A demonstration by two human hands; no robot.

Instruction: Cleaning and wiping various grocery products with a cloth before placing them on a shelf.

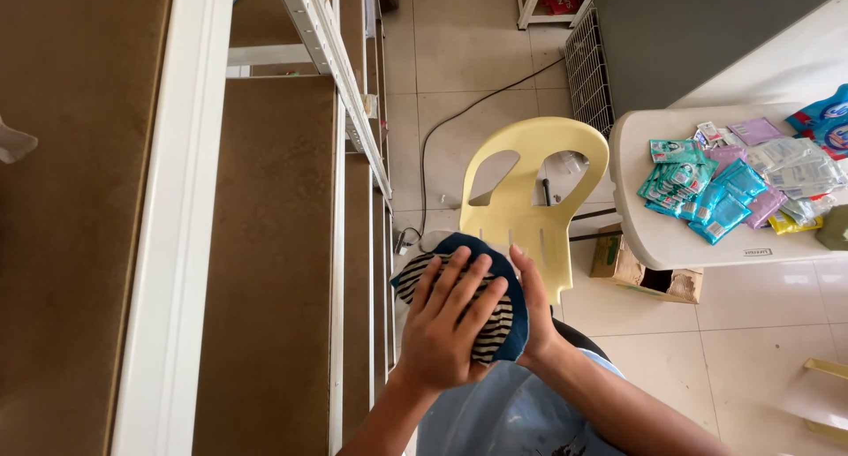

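Observation:
My left hand (446,328) lies flat with fingers spread on top of a folded cloth (503,319), blue with black and white stripes. My right hand (536,310) cups the cloth from the right side and underneath. Both hands hold it in front of my chest, over my light blue shirt (503,416). Just beyond the cloth stands a pale yellow plastic chair (530,191), its back facing me.
A white-framed shelf unit with brown boards (274,218) fills the left. A white table (649,235) at right carries several teal, purple and clear sachets (707,187). A cardboard box (636,271) sits under it. A black cable (468,112) runs across the tiled floor.

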